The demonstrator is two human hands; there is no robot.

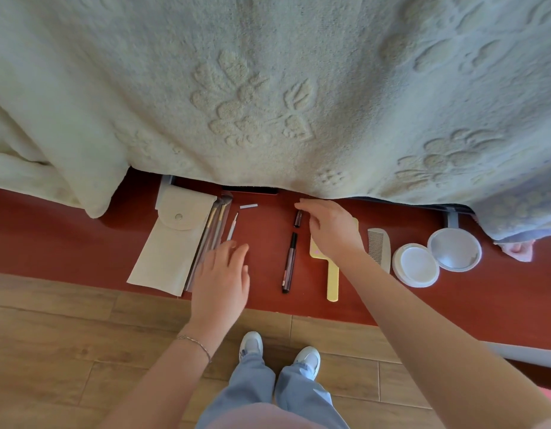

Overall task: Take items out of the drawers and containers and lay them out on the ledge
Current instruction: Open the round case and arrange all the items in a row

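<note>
Laying-out is judged to be the step in hand: on the red-brown wooden ledge (82,230) a cream fabric pouch with a snap flap (172,243), a clear sleeve of brushes (210,233), a thin silver pick tool (232,230), a dark slim pen (289,263), its small dark cap (298,218) at 12 o'clock of it, a yellow hand mirror (331,280), a grey comb (380,249) and 2 round white compact halves (416,265) are spread.

The right hand (333,230) hovers over the mirror head, its grip open, fingertips just beside the cap. The left hand (221,280), blurred, is spread open at 6 o'clock of the pick tool, holding nothing.

Straightening of the cap or pick is probably called for next, with a light pinch.
</note>
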